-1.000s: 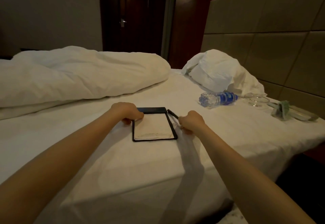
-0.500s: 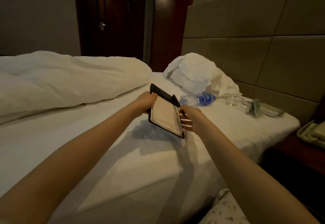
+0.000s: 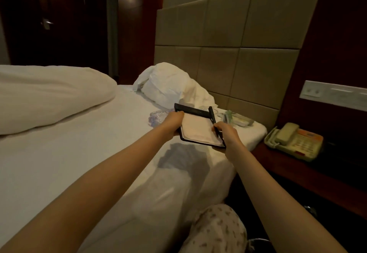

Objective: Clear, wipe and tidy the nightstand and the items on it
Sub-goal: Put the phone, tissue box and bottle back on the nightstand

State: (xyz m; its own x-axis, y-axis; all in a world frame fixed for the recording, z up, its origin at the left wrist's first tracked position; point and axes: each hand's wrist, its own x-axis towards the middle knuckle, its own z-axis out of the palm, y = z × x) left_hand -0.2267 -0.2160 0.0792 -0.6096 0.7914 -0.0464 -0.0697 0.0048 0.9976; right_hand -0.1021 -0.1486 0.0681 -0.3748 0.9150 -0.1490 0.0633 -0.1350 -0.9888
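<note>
A black notepad holder with a white pad in it hangs above the bed's right corner. My left hand grips its left edge. My right hand grips the right edge and pinches a black pen that lies along that side. Behind the holder on the sheet lie a clear water bottle, partly hidden, a glass dish, and a greenish item with a flat case. The dark wooden nightstand stands to the right of the bed.
A beige telephone sits on the nightstand under a wall socket panel. A crumpled white pillow leans at the padded headboard. A duvet lies at the left. My patterned knee shows at the bottom.
Both hands lifted the notepad holder and pen off the sheet and carried them to the right, toward the nightstand. The view swung right, bringing the telephone and nightstand into sight.
</note>
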